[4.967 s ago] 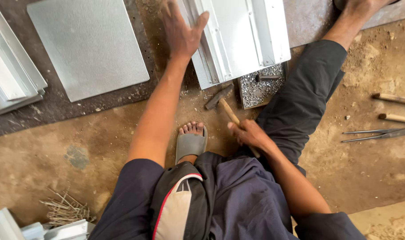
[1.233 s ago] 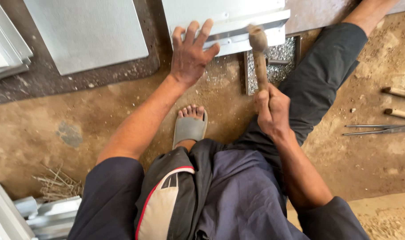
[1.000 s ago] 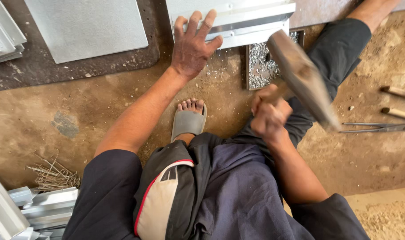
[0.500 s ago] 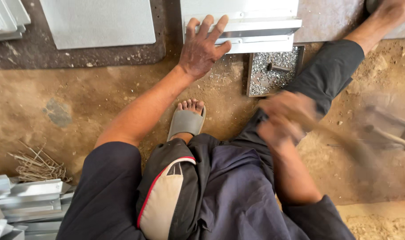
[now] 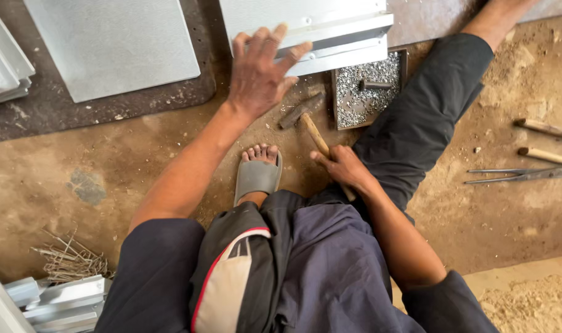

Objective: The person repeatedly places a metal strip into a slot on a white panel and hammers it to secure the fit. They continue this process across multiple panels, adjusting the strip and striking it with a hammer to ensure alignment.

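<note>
Seated person on a dirt floor point(image 5: 139, 166), hammer point(image 5: 312, 132) down, one hand on folded sheet metal.

The right hand point(image 5: 342, 168) had its grip closed around the wooden hammer handle, the head resting on the floor; further out, the left hand point(image 5: 259, 77) lay open, fingers spread, on the pale grey folded metal piece point(image 5: 330, 31); just beside it sat a square tray of metal bits point(image 5: 367, 92).

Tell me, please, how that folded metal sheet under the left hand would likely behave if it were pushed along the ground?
The folded metal sheet looks thin and flat, so it would probably slide rather than roll or tip. Its folded edges likely keep it fairly stiff. The left hand rests on its edge, and the gritty ground may drag against it.
</note>
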The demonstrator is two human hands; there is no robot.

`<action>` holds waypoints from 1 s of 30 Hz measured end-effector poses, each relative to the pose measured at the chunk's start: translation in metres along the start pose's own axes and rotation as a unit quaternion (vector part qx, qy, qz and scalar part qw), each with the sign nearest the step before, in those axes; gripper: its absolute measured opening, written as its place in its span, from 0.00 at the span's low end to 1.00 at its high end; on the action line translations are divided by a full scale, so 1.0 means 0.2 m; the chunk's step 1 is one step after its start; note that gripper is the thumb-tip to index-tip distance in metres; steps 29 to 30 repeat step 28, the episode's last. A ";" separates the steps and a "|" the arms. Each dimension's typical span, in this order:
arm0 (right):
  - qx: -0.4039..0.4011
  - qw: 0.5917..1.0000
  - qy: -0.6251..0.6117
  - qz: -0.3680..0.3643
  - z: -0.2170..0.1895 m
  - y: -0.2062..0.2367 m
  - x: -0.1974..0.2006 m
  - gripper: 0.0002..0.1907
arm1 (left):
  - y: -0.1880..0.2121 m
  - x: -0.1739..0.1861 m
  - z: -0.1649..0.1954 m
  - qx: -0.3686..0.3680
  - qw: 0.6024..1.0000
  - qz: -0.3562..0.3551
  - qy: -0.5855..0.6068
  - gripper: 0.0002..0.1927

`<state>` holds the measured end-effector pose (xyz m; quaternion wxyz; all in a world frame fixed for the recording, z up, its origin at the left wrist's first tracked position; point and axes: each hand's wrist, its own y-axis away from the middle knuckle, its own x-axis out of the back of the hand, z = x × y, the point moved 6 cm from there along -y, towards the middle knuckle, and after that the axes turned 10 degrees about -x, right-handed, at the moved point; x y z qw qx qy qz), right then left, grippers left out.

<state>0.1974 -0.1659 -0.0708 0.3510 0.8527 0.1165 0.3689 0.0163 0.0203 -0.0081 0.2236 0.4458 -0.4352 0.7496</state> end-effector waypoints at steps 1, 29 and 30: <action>0.077 0.990 0.097 0.071 -0.03 -0.03 0.03 0.28 | -0.02 0.03 -0.01 -0.006 1.000 0.016 -0.022 0.35; 0.149 0.941 -0.031 0.302 -0.08 -0.31 0.40 0.05 | -0.29 -0.29 -0.08 0.237 0.953 0.169 0.084 0.28; 0.149 0.941 -0.031 0.302 -0.08 -0.31 0.40 0.05 | -0.29 -0.29 -0.08 0.237 0.953 0.169 0.084 0.28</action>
